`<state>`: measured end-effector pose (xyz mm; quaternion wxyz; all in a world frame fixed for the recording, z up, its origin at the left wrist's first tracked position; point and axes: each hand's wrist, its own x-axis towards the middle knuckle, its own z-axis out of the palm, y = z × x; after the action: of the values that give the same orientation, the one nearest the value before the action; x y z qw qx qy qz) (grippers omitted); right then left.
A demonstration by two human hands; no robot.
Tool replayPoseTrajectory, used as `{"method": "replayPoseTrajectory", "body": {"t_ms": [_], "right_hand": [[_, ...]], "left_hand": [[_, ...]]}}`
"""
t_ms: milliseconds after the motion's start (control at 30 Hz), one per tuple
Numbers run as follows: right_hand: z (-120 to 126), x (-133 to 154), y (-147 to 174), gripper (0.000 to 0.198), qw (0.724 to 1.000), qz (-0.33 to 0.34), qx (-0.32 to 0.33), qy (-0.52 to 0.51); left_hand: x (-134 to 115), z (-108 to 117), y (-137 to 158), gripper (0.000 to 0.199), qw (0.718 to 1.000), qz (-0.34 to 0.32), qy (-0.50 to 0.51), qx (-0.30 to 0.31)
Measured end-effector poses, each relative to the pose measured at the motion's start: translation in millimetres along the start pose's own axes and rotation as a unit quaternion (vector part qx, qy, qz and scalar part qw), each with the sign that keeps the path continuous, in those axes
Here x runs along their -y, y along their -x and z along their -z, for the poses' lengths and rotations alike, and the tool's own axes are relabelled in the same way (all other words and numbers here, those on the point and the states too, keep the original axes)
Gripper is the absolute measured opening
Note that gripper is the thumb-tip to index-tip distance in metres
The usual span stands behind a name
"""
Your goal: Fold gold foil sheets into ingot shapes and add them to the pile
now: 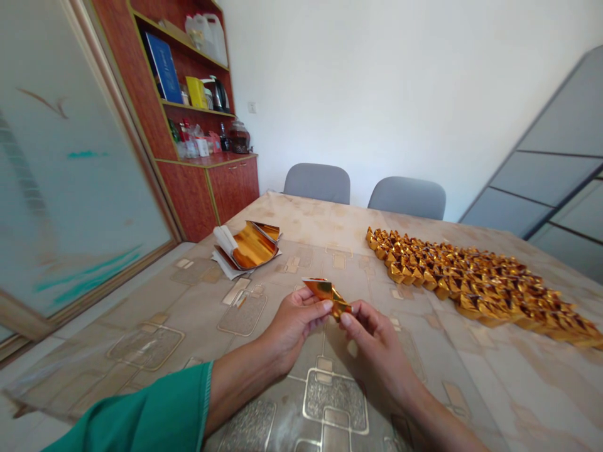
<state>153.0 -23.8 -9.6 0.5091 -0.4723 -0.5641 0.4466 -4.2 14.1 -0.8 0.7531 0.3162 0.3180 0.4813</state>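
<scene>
Between my two hands, above the table, is a sheet of shiny gold foil paper folded into a pointed, slanted shape. My left hand pinches its left part, the thumb lying on the front. With thumb and fingers, my right hand grips the lower right end. A stack of gold foil paper with white backing lies curled beyond my left hand. To the right, many folded gold foil pieces sit in close rows on the table.
A patterned plastic cover lies over the table. Two grey chairs stand at its far side, against the white wall. At the back left is a reddish wooden cabinet with bottles and a kettle; a sliding glass door is on the left.
</scene>
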Motion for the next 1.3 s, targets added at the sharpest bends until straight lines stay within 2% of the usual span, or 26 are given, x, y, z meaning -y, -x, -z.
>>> {"method": "replayPoseTrajectory", "body": {"t_ms": [167,300,467,767,900,1100,1167,1300], "right_hand": [[6.0,16.0,-1.9,0.017,0.997,0.055,-0.009,0.048],[6.4,15.3,-1.3,0.009,0.986,0.102,-0.017,0.134],[10.1,11.3,-2.2,0.011,0.973,0.118,0.002,0.197],[17.7,15.0,-4.5,0.017,0.957,0.191,0.044,0.214],[18.5,17.5,-3.9,0.019,0.934,0.231,0.063,0.266],[22.2,20.0,-4.6,0.024,0.861,0.322,0.091,0.384],[22.2,20.4,-4.8,0.026,0.857,0.336,0.089,0.38],[20.0,17.0,-4.8,0.024,0.864,0.324,0.088,0.375]], "left_hand": [[-1.9,-0.6,1.9,0.037,0.999,0.018,-0.022,0.022],[-2.3,-3.7,5.6,0.036,0.999,0.001,-0.04,0.033],[-2.5,-4.1,6.1,0.03,0.998,-0.016,-0.051,0.039],[-2.6,1.4,3.6,0.027,0.999,-0.006,-0.052,-0.002],[-2.3,1.1,4.5,0.027,0.997,-0.011,-0.073,0.003],[-0.5,3.5,2.9,0.029,0.995,-0.005,-0.096,-0.007],[-1.2,3.6,2.2,0.03,0.996,0.003,-0.092,-0.009],[-3.1,2.2,1.9,0.029,0.996,0.005,-0.088,-0.017]]}}
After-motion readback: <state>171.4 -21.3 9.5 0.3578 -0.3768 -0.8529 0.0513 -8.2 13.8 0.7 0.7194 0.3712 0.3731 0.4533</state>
